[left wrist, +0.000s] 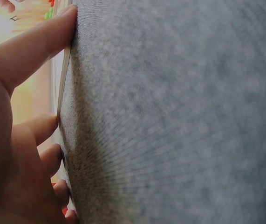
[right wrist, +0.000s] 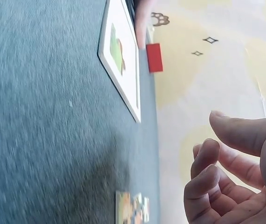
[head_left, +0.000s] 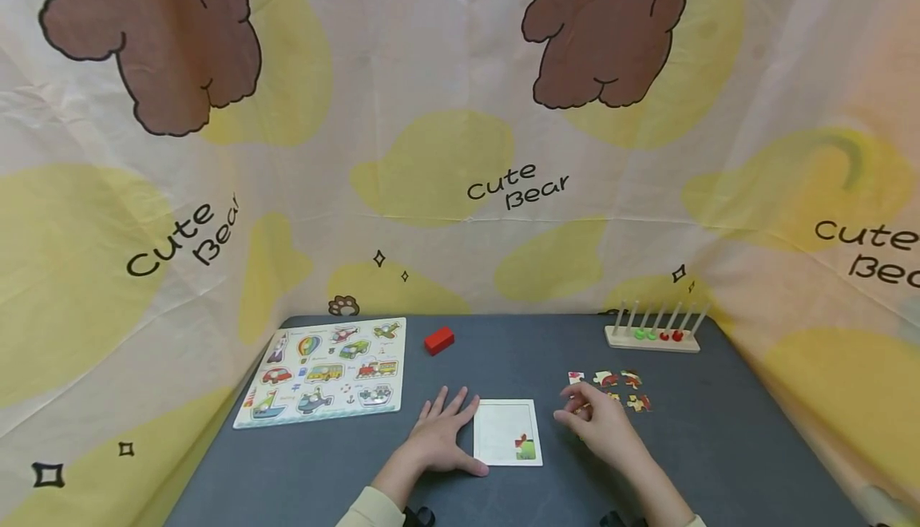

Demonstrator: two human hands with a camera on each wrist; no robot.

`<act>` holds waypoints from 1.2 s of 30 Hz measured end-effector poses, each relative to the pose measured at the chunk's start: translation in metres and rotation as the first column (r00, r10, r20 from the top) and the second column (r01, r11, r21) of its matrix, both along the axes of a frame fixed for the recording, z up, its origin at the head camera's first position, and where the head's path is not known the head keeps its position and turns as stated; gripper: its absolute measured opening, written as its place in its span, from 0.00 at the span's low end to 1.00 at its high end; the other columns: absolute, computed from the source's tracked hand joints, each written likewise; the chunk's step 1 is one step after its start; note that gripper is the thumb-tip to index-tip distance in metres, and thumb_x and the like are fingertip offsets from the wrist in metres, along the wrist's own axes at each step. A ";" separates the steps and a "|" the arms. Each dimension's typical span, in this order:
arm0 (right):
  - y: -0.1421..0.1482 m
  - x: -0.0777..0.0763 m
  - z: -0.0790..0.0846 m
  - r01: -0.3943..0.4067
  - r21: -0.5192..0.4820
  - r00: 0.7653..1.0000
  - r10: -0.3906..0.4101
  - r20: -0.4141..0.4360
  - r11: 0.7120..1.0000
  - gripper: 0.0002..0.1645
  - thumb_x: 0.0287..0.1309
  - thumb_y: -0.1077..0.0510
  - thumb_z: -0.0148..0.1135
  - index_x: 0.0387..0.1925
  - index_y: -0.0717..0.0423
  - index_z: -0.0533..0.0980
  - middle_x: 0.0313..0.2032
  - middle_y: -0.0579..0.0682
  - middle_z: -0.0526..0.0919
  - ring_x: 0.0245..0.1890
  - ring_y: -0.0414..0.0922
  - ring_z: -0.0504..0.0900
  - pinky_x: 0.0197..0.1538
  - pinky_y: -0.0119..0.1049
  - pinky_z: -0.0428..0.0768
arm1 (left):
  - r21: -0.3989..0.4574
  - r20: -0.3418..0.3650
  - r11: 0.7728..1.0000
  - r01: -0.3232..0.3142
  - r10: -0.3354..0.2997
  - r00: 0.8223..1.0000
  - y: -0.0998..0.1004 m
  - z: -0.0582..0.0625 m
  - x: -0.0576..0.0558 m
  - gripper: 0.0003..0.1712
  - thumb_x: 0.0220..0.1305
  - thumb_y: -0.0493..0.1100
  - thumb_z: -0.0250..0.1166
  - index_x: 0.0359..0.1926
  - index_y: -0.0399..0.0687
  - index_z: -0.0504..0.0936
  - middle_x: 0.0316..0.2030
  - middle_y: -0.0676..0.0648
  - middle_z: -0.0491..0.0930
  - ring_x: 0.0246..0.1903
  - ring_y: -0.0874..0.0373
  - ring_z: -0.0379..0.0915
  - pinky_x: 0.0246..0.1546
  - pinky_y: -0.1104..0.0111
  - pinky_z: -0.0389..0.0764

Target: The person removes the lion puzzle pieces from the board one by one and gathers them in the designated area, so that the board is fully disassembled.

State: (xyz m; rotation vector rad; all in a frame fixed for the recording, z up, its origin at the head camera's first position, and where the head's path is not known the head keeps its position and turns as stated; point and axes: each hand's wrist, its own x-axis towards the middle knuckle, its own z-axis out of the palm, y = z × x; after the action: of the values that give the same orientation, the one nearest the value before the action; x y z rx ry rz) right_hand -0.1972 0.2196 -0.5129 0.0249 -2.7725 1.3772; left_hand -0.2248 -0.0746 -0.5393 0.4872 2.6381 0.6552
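Note:
A shallow white puzzle tray (head_left: 494, 431) lies on the dark table, with joined green and red puzzle pieces (head_left: 526, 448) in its lower right corner. My left hand (head_left: 440, 437) is spread at its left side; thumb (left wrist: 53, 39) and fingertips touch the tray's edge in the left wrist view. To the right of the tray my right hand (head_left: 602, 425) hovers, fingers loosely bent and thumb apart from them. Nothing shows between its fingers (right wrist: 202, 179) in the right wrist view. Loose puzzle pieces (head_left: 637, 403) lie beside and beyond it, partly hidden by it.
A picture board (head_left: 398, 351) of vehicles lies at the left. Near the back are a red block (head_left: 439, 341) and, farther right, a wooden peg rack (head_left: 616, 338) with green and red beads. A bear-print curtain (head_left: 431, 72) hangs behind the table.

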 end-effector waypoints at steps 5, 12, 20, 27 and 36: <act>-0.009 0.000 -0.003 -0.034 -0.016 0.999 0.034 0.005 0.999 0.17 0.54 0.58 0.76 0.45 0.55 0.81 0.29 0.43 0.80 0.24 0.40 0.74 0.25 0.31 0.73 | -0.005 -0.001 1.000 0.003 -0.003 1.000 0.000 0.000 -0.001 0.65 0.42 0.69 0.79 0.78 0.61 0.59 0.80 0.48 0.51 0.80 0.39 0.34 0.76 0.39 0.40; -0.019 0.000 -0.007 -0.077 -0.032 0.996 0.078 0.039 0.997 0.17 0.55 0.57 0.75 0.46 0.56 0.80 0.29 0.44 0.80 0.25 0.41 0.75 0.26 0.30 0.74 | -0.006 0.005 1.000 0.000 0.000 1.000 0.000 -0.001 0.000 0.64 0.42 0.69 0.79 0.78 0.61 0.59 0.80 0.49 0.51 0.80 0.40 0.34 0.76 0.39 0.40; -0.027 -0.002 -0.016 -0.161 -0.053 0.985 0.164 0.055 0.986 0.17 0.57 0.56 0.74 0.47 0.57 0.80 0.30 0.45 0.80 0.29 0.41 0.77 0.30 0.30 0.77 | -0.010 0.005 1.000 0.000 0.000 1.000 0.000 -0.002 -0.001 0.64 0.42 0.69 0.78 0.78 0.62 0.59 0.80 0.49 0.51 0.80 0.40 0.34 0.76 0.39 0.40; -0.030 -0.002 -0.025 -0.296 -0.038 0.952 0.298 0.069 0.954 0.18 0.57 0.55 0.74 0.45 0.59 0.79 0.28 0.44 0.79 0.25 0.39 0.75 0.27 0.29 0.74 | -0.011 0.003 1.000 0.002 -0.002 1.000 0.000 -0.002 -0.001 0.64 0.42 0.69 0.78 0.78 0.62 0.59 0.80 0.49 0.50 0.80 0.40 0.34 0.76 0.39 0.40; -0.036 0.000 -0.034 -0.331 0.005 0.942 0.330 0.058 0.944 0.15 0.56 0.54 0.74 0.41 0.57 0.80 0.26 0.43 0.76 0.21 0.35 0.71 0.24 0.29 0.69 | -0.020 -0.005 1.000 0.002 -0.002 1.000 0.000 -0.003 -0.001 0.64 0.42 0.70 0.78 0.78 0.62 0.59 0.80 0.49 0.50 0.80 0.40 0.34 0.76 0.39 0.41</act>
State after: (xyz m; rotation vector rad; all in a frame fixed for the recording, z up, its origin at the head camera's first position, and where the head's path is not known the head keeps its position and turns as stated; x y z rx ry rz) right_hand -0.1970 0.1835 -0.5466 0.4821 -2.9251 1.4413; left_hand -0.2261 -0.0742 -0.5427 0.4862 2.6456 0.6272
